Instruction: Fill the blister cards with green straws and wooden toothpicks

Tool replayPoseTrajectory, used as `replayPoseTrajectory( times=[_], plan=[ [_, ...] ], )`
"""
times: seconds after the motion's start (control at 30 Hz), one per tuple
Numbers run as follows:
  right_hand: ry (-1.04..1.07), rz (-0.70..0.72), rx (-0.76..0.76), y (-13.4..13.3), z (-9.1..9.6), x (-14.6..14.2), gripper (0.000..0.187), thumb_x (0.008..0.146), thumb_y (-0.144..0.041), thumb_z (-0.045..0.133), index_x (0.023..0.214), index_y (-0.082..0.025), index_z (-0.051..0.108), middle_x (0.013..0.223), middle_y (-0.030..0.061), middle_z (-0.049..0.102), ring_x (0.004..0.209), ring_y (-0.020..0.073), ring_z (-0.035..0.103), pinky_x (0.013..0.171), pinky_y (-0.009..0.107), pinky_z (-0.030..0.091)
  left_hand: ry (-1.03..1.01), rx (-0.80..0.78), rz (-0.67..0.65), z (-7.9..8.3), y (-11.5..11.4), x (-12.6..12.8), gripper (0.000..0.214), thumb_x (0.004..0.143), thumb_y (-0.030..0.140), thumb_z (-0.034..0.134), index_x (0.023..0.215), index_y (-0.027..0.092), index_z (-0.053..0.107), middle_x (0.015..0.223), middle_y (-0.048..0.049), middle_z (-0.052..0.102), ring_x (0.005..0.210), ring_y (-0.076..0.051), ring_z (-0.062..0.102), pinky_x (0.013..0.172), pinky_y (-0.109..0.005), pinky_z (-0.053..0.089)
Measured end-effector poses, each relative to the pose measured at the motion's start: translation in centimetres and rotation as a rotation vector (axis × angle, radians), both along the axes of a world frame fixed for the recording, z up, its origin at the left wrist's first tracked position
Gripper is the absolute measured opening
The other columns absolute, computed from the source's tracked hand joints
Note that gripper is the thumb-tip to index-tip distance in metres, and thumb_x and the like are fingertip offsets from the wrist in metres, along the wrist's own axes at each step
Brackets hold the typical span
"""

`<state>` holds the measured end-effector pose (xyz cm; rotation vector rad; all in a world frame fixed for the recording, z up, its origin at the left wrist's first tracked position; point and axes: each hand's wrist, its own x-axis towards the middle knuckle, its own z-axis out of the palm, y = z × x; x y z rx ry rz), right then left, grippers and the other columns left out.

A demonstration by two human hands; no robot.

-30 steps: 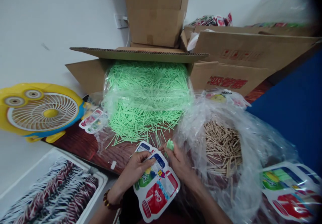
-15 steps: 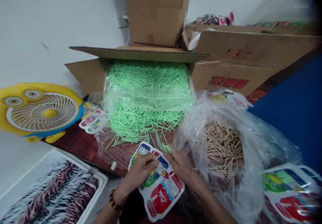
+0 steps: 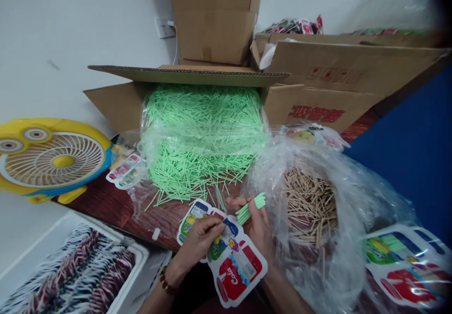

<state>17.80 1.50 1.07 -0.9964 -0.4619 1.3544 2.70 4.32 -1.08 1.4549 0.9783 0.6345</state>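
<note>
Pouches in the left hand, green sticks in the right hand.
The left grip pinches the pouches, seemingly two overlapped, at the near edge of the bench; the right grip clasps the bundled sticks just beside them, near a loose green pile.

- Yellow-and-blue fan with two round eyes and a white grille
- Pale wall, behind the fan
- White socket with a plugged-in cable, above and right of the fan
- Tall brown carton, higher and farther right of the fan
- Carton with red characters, well right of the fan
- Blue expanse, farthest right of the fan
</note>
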Motion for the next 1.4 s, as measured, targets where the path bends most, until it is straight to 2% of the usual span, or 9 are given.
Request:
replayPoseTrajectory(
  times=[0.13,0.37,0.63,0.73,0.9,0.97,1.1,1.27,1.4],
  plan=[
    [0.058,-0.064,-0.025,-1.0,1.1,-0.4,0.014,0.082,-0.041,0.063,0.087,-0.029,0.068,0.098,0.0011,0.07,0.105,0.0227,0.062,0.096,0.036,0.048,-0.054,-0.111,0.047,-0.6,-0.1,0.3,0.031,0.084,0.043,0.058,0.07,0.016,0.062,0.066,0.0017,0.05,0.063,-0.012,0.043,0.059,-0.021,0.036],
    [0.168,0.183,-0.055,-0.6,0.2,0.8,0.024,0.074,-0.027,0.073,0.097,-0.023,0.065,0.113,0.0043,0.069,0.101,0.0221,0.065,0.088,0.035,0.051,-0.187,-0.252,0.048,-0.9,0.2,0.2,0.025,0.081,0.04,0.065,0.082,0.015,0.065,0.075,0.0003,0.06,0.067,-0.012,0.052,0.066,-0.021,0.042],
    [-0.412,0.493,0.15,0.2,1.8,4.3,0.049,0.081,-0.025,0.066,0.129,-0.027,0.054,0.142,0.0006,0.048,0.135,0.0195,0.036,0.117,0.042,0.014,-0.229,-0.268,0.092,-1.1,0.8,0.8,0.03,0.078,0.044,0.067,0.081,0.014,0.065,0.071,0.0014,0.058,0.062,-0.011,0.05,0.06,-0.02,0.041],
    [-0.494,0.568,0.206,0.3,2.0,4.9,0.056,0.076,-0.021,0.07,0.129,-0.027,0.054,0.143,0.0005,0.046,0.136,0.0204,0.036,0.117,0.042,0.013,-0.255,-0.26,0.085,-1.1,1.0,1.0,0.029,0.077,0.043,0.069,0.081,0.014,0.065,0.071,0.002,0.058,0.062,-0.01,0.05,0.06,-0.02,0.042],
    [-0.856,0.561,0.171,0.6,2.7,6.3,0.036,0.078,-0.025,0.069,0.113,-0.027,0.065,0.108,0.0026,0.07,0.097,0.0217,0.064,0.086,0.031,0.045,-0.298,-0.2,0.152,-1.2,1.2,0.8,0.026,0.078,0.04,0.068,0.087,0.016,0.07,0.077,-0.0007,0.065,0.071,-0.014,0.056,0.069,-0.023,0.046],
    [-1.072,0.586,0.186,0.5,3.2,6.8,0.01,0.082,-0.025,0.064,0.089,-0.026,0.07,0.077,-0.0002,0.071,0.067,0.0178,0.062,0.066,0.026,0.042,-0.282,-0.13,0.172,-1.0,1.2,0.8,0.024,0.078,0.039,0.068,0.084,0.015,0.073,0.079,-0.0028,0.066,0.075,-0.016,0.058,0.071,-0.025,0.046],
    [-1.281,0.577,0.285,0.3,4.1,7.3,0.02,0.086,-0.027,0.057,0.069,-0.024,0.064,0.064,-0.0016,0.062,0.059,0.0151,0.054,0.057,0.024,0.033,-0.295,0.031,0.184,0.0,1.1,1.2,0.017,0.08,0.032,0.067,0.083,0.018,0.076,0.088,-0.0057,0.069,0.084,-0.019,0.06,0.077,-0.027,0.047],
    [-1.255,0.573,0.246,0.5,4.2,8.2,0.027,0.088,-0.036,0.054,0.069,-0.021,0.064,0.06,-0.0028,0.058,0.056,0.0134,0.052,0.053,0.022,0.033,-0.338,-0.062,0.251,0.9,1.2,1.9,0.014,0.077,0.031,0.071,0.081,0.018,0.076,0.085,-0.0035,0.072,0.078,-0.017,0.062,0.072,-0.025,0.048],
    [-1.089,0.572,0.192,0.3,3.2,9.2,0.027,0.087,-0.04,0.055,0.071,-0.02,0.065,0.061,-0.0026,0.059,0.057,0.0128,0.051,0.051,0.021,0.035,-0.382,-0.278,0.084,1.3,1.4,2.2,0.021,0.074,0.031,0.074,0.09,0.016,0.074,0.08,-0.0021,0.073,0.071,-0.015,0.064,0.068,-0.024,0.05]
  ],
)
